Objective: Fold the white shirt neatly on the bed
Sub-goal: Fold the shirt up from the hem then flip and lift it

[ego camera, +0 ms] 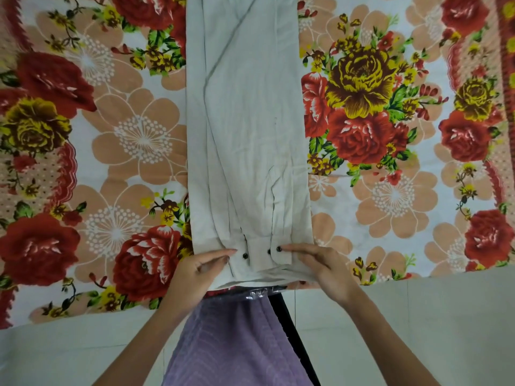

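Note:
The white shirt (248, 129) lies on the flowered bed sheet (106, 151), folded into a long narrow strip that runs away from me. Both sleeves lie lengthwise on top, and their cuffs with dark buttons (262, 250) rest near the front end. My left hand (200, 271) grips the strip's near left corner, thumb underneath and fingers on top. My right hand (317, 264) grips the near right corner the same way, with its index finger touching a cuff button. The near hem hangs slightly over the bed edge.
The bed's front edge (418, 277) runs across the lower part of the view, with pale tiled floor (446, 316) below it. My purple garment (237, 338) fills the lower middle. Open sheet lies on both sides of the shirt.

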